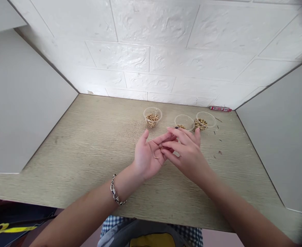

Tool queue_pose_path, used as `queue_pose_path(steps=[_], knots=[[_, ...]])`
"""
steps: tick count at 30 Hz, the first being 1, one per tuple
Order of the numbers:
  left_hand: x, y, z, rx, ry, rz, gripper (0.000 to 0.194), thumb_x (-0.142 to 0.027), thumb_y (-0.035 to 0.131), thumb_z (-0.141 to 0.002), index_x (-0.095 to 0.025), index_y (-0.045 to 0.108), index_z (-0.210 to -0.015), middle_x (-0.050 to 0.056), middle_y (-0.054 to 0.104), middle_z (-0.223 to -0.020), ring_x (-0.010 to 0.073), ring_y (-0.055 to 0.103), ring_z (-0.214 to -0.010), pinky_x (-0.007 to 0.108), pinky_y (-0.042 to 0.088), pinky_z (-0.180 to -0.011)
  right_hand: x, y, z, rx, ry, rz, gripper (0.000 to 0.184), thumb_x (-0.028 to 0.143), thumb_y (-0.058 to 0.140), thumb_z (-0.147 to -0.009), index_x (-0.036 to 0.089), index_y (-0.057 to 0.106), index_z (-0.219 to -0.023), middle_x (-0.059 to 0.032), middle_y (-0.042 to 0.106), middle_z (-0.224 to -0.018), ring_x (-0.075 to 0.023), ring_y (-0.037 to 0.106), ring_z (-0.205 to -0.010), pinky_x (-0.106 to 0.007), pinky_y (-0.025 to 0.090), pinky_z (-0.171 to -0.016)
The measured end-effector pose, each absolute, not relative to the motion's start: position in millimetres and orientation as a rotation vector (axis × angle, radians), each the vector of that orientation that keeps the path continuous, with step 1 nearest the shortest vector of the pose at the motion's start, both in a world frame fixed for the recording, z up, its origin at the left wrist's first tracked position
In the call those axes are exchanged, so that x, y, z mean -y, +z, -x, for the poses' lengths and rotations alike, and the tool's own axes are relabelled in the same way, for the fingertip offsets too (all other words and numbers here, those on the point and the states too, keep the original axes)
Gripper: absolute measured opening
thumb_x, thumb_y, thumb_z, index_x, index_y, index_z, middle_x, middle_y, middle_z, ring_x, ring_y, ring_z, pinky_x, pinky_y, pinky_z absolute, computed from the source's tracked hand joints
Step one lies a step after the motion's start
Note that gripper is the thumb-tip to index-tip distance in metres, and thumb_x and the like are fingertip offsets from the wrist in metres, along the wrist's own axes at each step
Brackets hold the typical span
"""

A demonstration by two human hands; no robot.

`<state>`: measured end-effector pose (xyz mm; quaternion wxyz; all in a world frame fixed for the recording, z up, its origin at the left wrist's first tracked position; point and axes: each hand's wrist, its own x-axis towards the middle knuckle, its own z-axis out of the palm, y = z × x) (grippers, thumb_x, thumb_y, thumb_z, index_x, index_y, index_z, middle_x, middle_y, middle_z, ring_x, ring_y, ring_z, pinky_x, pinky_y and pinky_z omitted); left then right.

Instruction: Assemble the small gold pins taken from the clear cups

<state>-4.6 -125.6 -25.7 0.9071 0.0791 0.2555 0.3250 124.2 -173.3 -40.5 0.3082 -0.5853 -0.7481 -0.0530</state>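
My left hand (148,157) is palm up over the table, thumb apart and fingers extended, cradling small brass pins. One thin brass pin (156,157) lies across its palm. My right hand (185,151) reaches over the left fingers, its thumb and fingertips drawn together in a pinch. Another brass pin (161,148) shows at those fingertips, partly hidden. Just beyond the hands stands a clear plastic cup (153,118) holding many brass pins. Behind my right hand are a second clear cup (184,116) and a third clear cup (206,113), both with brass pieces inside.
The wooden table (89,144) meets a white brick-patterned wall (137,56) at the back. Grey panels border the left (24,99) and right (281,137). A red marker pen (220,108) lies by the wall. Several thin dark bits (214,132) are scattered right of the cups.
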Motion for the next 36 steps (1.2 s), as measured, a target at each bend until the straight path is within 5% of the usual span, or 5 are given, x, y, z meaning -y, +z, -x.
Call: queue_pose_path(steps=[4,8,15,23,36], knots=[[126.1,-27.1,2.6,-0.507,0.669,-0.157,0.064,-0.048,0.023,-0.091,0.0,0.064,-0.102,0.02,0.065,-0.103,0.0175,0.062,-0.089,0.021,0.048,-0.07,175.0,-41.7,-121.0,1.948,-0.1,1.557,0.012,0.025,0.059,-0.082,0.023,0.067,-0.073,-0.0036,0.059,-0.123,-0.0268,0.051,-0.113,-0.061,0.015,-0.105],[127.7,-32.6,0.0,-0.579,0.717,-0.27,0.025,-0.022,0.044,-0.088,-0.009,0.066,-0.092,0.009,0.068,-0.089,0.0117,0.063,-0.078,0.019,0.049,-0.068,175.7,-36.4,-124.6,1.858,-0.063,1.504,0.011,0.023,0.056,-0.082,0.022,0.063,-0.074,-0.0049,0.061,-0.119,-0.0244,0.054,-0.11,-0.058,0.016,-0.107],[127.8,-36.4,-1.0,-0.666,0.673,-0.383,0.011,-0.009,0.054,-0.083,-0.009,0.063,-0.088,0.003,0.064,-0.073,0.0055,0.062,-0.066,0.011,0.05,-0.058,169.8,-31.4,-141.8,1.656,0.077,1.434,0.009,0.023,0.048,-0.087,0.021,0.057,-0.085,-0.0062,0.067,-0.099,-0.0187,0.061,-0.098,-0.036,0.048,-0.083],[128.5,-33.3,-0.5,-0.579,0.628,-0.378,0.011,-0.005,0.049,-0.083,-0.009,0.06,-0.085,0.0,0.057,-0.073,0.0013,0.055,-0.056,0.008,0.048,-0.05,173.8,-31.8,-139.2,1.706,0.1,1.432,0.012,0.023,0.046,-0.089,0.02,0.055,-0.081,-0.003,0.066,-0.083,-0.0151,0.062,-0.08,-0.028,0.048,-0.069],[130.4,-26.9,4.9,-0.581,0.46,-0.414,0.008,-0.013,0.053,-0.077,-0.017,0.052,-0.084,-0.006,0.044,-0.061,-0.0007,0.03,-0.037,0.008,0.014,-0.029,177.0,-24.3,-140.5,1.709,0.311,1.53,0.023,0.027,0.044,-0.089,0.019,0.051,-0.069,0.0032,0.052,-0.055,-0.0088,0.048,-0.05,-0.021,0.037,-0.049]])
